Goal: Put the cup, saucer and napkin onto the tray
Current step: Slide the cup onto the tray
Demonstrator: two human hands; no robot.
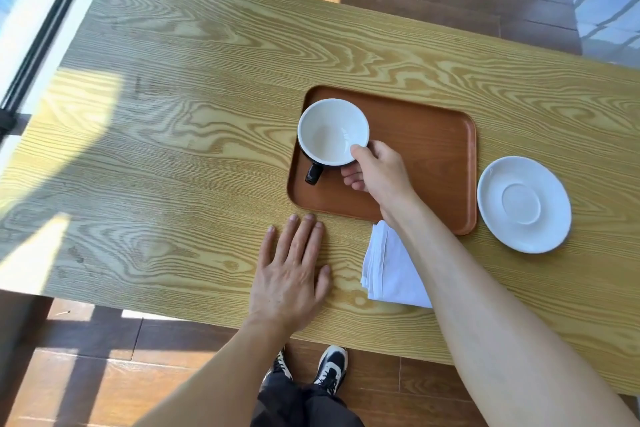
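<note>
A cup [329, 130], white inside and black outside with a black handle, is over the left part of the brown tray [433, 149]. My right hand [377, 173] grips its rim on the near right side, thumb on the rim and fingers under it. A white saucer [523, 203] lies on the table just right of the tray. A folded white napkin [388, 270] lies at the tray's near edge, partly hidden under my right forearm. My left hand [292, 270] rests flat on the table, fingers spread, near the tray's near left corner.
The wooden table [173, 149] stretches far to the left, with sun patches on it. Its near edge runs just above my shoes. A window frame borders the left side, and wooden floor lies beyond the far edge.
</note>
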